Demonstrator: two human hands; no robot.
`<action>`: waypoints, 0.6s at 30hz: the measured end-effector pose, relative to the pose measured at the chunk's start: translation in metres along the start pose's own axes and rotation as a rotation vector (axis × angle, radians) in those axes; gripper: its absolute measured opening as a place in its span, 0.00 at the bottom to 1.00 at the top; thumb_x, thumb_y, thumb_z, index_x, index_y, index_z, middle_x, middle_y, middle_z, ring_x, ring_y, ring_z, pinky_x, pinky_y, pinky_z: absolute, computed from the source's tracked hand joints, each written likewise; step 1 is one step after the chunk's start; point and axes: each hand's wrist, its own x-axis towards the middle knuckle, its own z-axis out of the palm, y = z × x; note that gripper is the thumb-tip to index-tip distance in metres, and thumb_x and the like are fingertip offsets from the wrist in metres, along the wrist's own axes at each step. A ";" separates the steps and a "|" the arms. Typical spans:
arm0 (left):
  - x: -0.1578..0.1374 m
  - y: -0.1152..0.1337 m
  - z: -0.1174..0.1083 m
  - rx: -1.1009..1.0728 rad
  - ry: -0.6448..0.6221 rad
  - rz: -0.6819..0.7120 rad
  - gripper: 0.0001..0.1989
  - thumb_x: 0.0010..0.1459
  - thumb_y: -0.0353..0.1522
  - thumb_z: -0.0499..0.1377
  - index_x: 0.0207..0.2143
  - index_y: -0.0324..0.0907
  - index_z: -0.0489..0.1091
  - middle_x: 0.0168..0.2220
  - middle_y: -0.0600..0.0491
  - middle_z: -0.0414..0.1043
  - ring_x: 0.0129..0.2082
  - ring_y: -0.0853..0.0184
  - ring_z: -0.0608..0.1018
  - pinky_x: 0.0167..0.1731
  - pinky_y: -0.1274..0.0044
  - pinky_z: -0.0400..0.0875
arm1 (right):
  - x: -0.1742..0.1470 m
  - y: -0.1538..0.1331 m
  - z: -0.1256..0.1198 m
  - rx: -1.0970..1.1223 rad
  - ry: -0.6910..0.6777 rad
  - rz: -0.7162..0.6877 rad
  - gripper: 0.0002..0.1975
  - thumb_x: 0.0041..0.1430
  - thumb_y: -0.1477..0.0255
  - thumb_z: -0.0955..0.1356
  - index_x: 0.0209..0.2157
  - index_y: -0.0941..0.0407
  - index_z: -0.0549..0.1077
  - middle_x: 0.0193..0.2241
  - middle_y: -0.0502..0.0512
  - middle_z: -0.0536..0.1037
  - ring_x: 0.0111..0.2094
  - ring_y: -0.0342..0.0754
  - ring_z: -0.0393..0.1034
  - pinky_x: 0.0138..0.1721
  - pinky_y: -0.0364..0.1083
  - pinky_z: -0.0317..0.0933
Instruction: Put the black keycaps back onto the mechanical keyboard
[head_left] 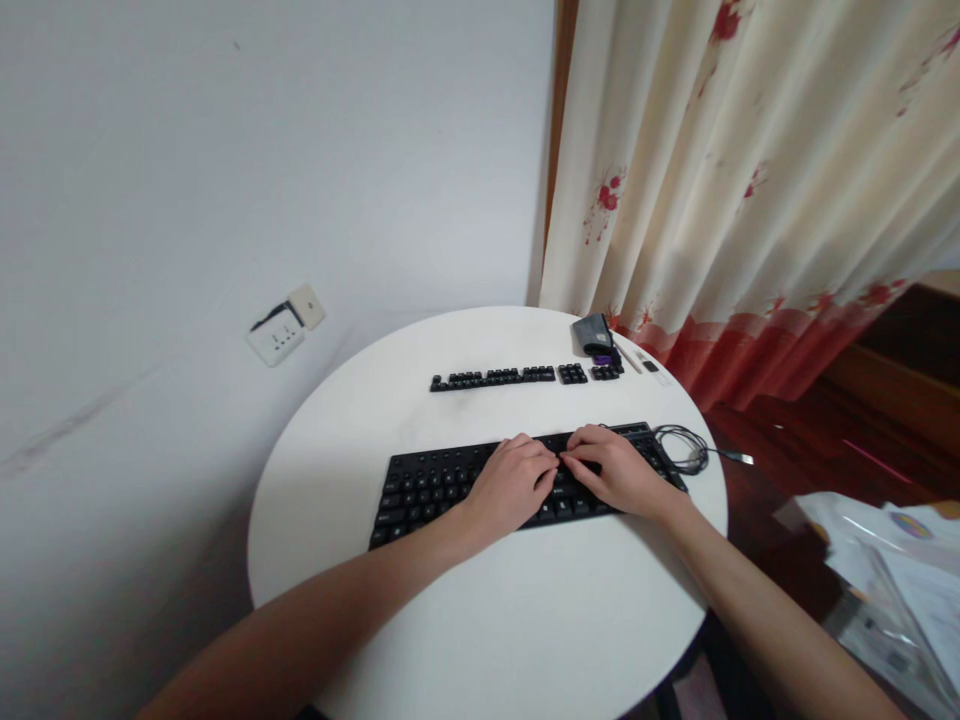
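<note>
A black keyboard lies slightly askew on a round white table. Over its middle rests my left hand, fingers bent and drawn together with the thumb. My right hand is over the right part of the keyboard, its thumb and index finger pinched close to the left fingertips. Whatever lies between the fingertips is too small or hidden to make out. The top row of the keyboard shows bare sockets without keycaps. Behind it, loose black keycaps stand in a line, with smaller groups at the right.
A coiled USB cable lies at the table's right side. A grey pouch, a purple-and-black item and small flat pieces sit at the back right. Beyond are a wall socket, a floral curtain and plastic bags.
</note>
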 end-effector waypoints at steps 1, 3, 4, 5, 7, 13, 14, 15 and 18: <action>0.000 0.001 -0.001 0.006 -0.002 0.003 0.11 0.65 0.29 0.53 0.41 0.41 0.76 0.40 0.50 0.76 0.43 0.62 0.73 0.48 0.68 0.68 | 0.000 -0.001 0.000 -0.010 0.001 -0.006 0.12 0.66 0.73 0.63 0.35 0.56 0.78 0.36 0.57 0.75 0.38 0.49 0.68 0.43 0.50 0.63; 0.000 0.003 -0.002 0.024 -0.008 0.012 0.10 0.65 0.29 0.54 0.41 0.40 0.75 0.39 0.49 0.76 0.43 0.62 0.72 0.48 0.68 0.68 | 0.001 -0.003 -0.001 -0.036 0.005 -0.011 0.13 0.66 0.73 0.63 0.34 0.56 0.78 0.36 0.57 0.75 0.38 0.49 0.67 0.42 0.50 0.62; -0.001 0.005 -0.002 0.036 -0.009 0.014 0.09 0.65 0.29 0.54 0.41 0.40 0.75 0.39 0.49 0.76 0.43 0.61 0.72 0.48 0.68 0.68 | 0.001 -0.004 -0.001 -0.054 0.008 -0.012 0.13 0.66 0.72 0.63 0.33 0.56 0.78 0.35 0.57 0.75 0.38 0.49 0.67 0.42 0.50 0.61; -0.001 0.006 -0.002 0.050 -0.009 0.016 0.09 0.65 0.30 0.54 0.41 0.40 0.74 0.39 0.49 0.76 0.43 0.61 0.72 0.48 0.67 0.68 | 0.002 -0.006 -0.002 -0.075 0.010 -0.013 0.13 0.66 0.72 0.63 0.33 0.56 0.78 0.35 0.57 0.74 0.37 0.49 0.67 0.42 0.50 0.61; -0.003 0.009 -0.002 0.079 -0.008 0.019 0.10 0.66 0.31 0.53 0.40 0.40 0.74 0.39 0.48 0.75 0.44 0.60 0.72 0.48 0.67 0.67 | 0.002 -0.010 -0.002 -0.128 0.007 -0.015 0.13 0.66 0.70 0.63 0.34 0.56 0.79 0.34 0.57 0.74 0.36 0.49 0.66 0.41 0.51 0.59; -0.007 0.010 0.002 0.135 -0.002 0.031 0.11 0.66 0.31 0.52 0.43 0.39 0.74 0.41 0.47 0.76 0.45 0.60 0.72 0.49 0.66 0.66 | -0.006 -0.025 0.004 -0.264 0.038 -0.004 0.13 0.67 0.66 0.63 0.40 0.57 0.78 0.32 0.59 0.73 0.37 0.52 0.65 0.43 0.54 0.57; -0.008 0.009 0.003 0.140 -0.002 0.030 0.11 0.66 0.31 0.53 0.44 0.39 0.73 0.42 0.47 0.76 0.46 0.59 0.72 0.50 0.66 0.66 | -0.008 -0.027 0.005 -0.269 0.045 0.002 0.13 0.67 0.66 0.64 0.41 0.57 0.77 0.33 0.59 0.74 0.38 0.53 0.65 0.43 0.54 0.57; -0.009 0.009 0.003 0.147 -0.005 0.030 0.11 0.65 0.30 0.54 0.46 0.39 0.73 0.44 0.47 0.76 0.46 0.59 0.72 0.50 0.67 0.66 | -0.010 -0.028 0.006 -0.271 0.051 0.008 0.13 0.67 0.65 0.64 0.42 0.57 0.77 0.35 0.60 0.74 0.39 0.53 0.65 0.43 0.54 0.57; -0.011 0.012 0.004 0.178 -0.016 0.037 0.12 0.65 0.31 0.54 0.47 0.39 0.72 0.48 0.46 0.75 0.48 0.59 0.71 0.51 0.66 0.66 | -0.015 -0.029 0.008 -0.264 0.058 0.025 0.13 0.67 0.65 0.64 0.43 0.57 0.76 0.39 0.61 0.74 0.41 0.54 0.65 0.44 0.54 0.57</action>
